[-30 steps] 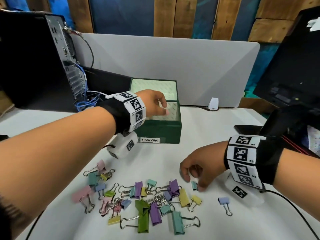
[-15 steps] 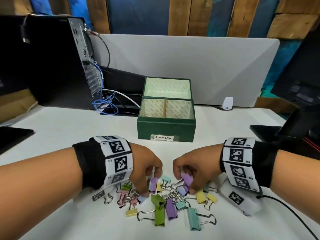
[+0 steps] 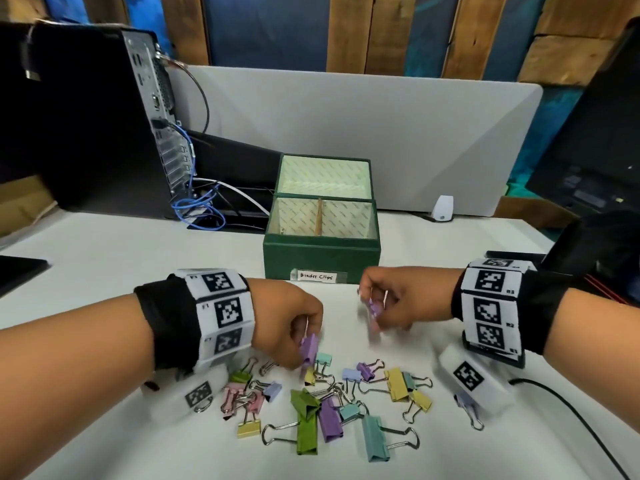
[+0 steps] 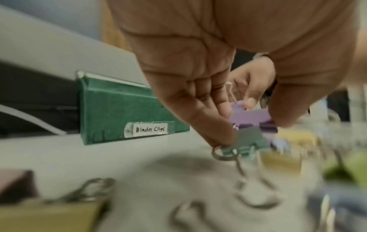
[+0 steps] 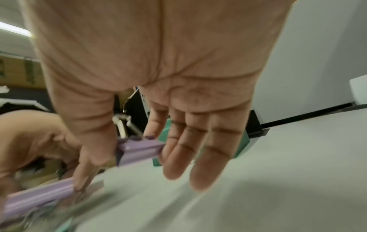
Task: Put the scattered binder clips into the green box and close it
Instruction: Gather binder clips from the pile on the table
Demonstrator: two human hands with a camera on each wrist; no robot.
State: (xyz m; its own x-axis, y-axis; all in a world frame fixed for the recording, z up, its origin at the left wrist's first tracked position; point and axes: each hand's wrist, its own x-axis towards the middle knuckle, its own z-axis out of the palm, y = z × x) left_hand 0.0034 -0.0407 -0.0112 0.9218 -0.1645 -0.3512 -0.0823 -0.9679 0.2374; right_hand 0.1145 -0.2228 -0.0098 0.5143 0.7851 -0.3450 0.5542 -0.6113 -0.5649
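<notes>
The green box (image 3: pixel 322 261), labelled "Binder Clips", stands open at the table's middle with its lid (image 3: pixel 323 174) tipped back and a divider inside. In front of it lies a pile of several coloured binder clips (image 3: pixel 329 403). My left hand (image 3: pixel 306 341) pinches a purple clip (image 3: pixel 309 348) just above the pile's left part; the left wrist view shows that purple clip (image 4: pixel 250 116) between thumb and fingers. My right hand (image 3: pixel 372 303) pinches another purple clip (image 3: pixel 374 308), lifted clear of the table just in front of the box. That purple clip (image 5: pixel 141 149) sits between thumb and forefinger.
A black computer tower (image 3: pixel 104 116) with blue cables (image 3: pixel 197 209) stands back left, and a grey divider panel (image 3: pixel 346 133) runs behind the box. A small white device (image 3: pixel 443 209) sits back right. A black cable (image 3: pixel 571 410) trails under my right wrist.
My left hand came back from the box to the pile. Both hands took hold of purple clips, and the right hand lifted its clip up towards the box.
</notes>
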